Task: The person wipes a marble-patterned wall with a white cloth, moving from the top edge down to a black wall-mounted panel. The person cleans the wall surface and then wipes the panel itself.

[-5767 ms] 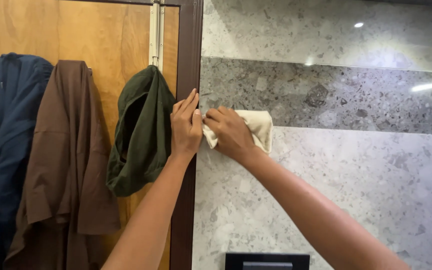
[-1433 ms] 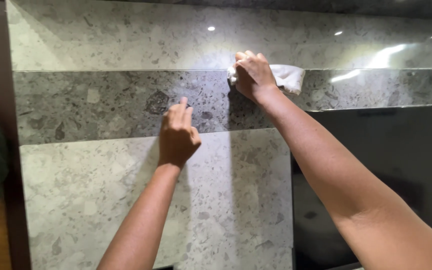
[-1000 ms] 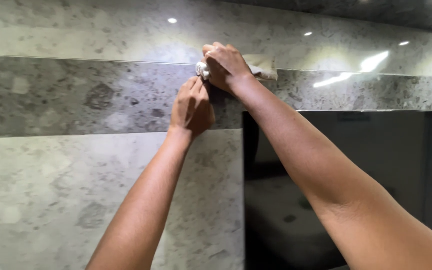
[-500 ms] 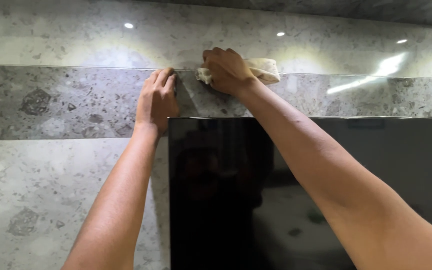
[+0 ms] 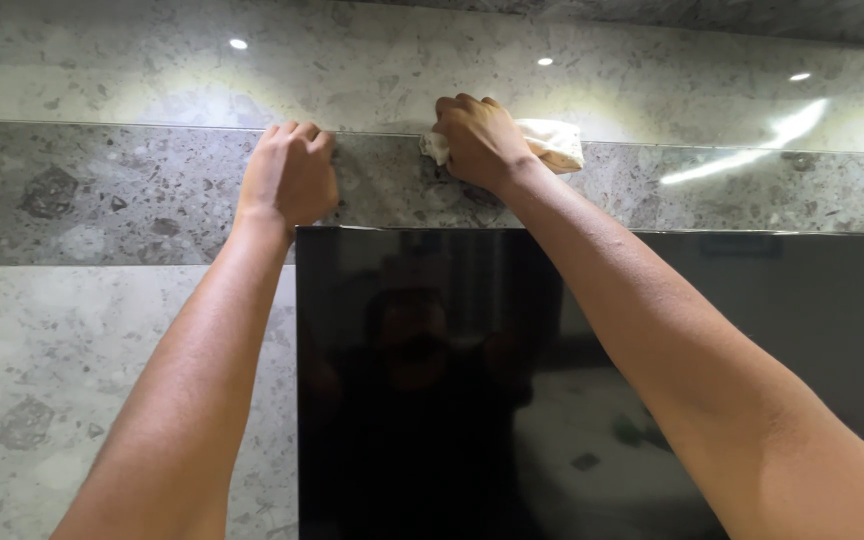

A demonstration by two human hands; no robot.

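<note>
Above black screen (image 5: 592,390), cloth (image 5: 552,143)

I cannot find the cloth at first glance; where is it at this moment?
In the head view, the cream cloth is under the right hand, pressed on the dark grey wall band, just above the black screen.

A polished grey speckled stone wall (image 5: 102,380) fills the view, with a darker grey horizontal stone band (image 5: 92,195) across it. Mounted below the band, at centre and right, hangs a glossy black flat screen (image 5: 432,420). Ceiling lights glint as bright spots (image 5: 239,44) along the top.
</note>
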